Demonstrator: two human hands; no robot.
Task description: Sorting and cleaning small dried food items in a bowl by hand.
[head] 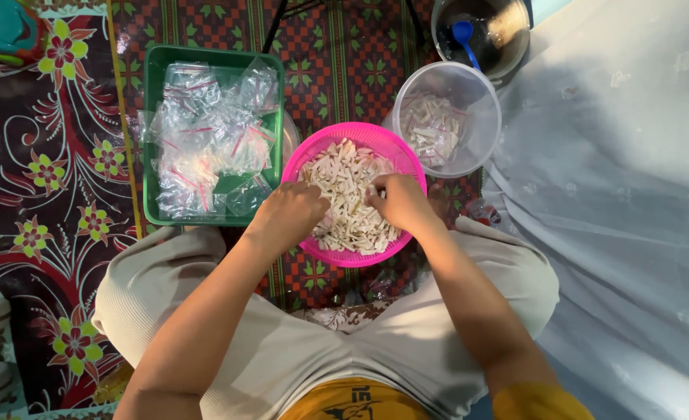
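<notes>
Over the pink basket [395, 148] between my knees, both hands curl into pale chips [344, 183]; right hand [397, 201] pinches some, left hand [288, 214] cupped. Best gather lightly, avoiding crumbling.

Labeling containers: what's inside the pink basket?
The pink basket holds a heap of pale, short stick-like pieces. Left hand and right hand rest in the heap, covering part of it; whatever lies beneath the pieces is hidden.
</notes>
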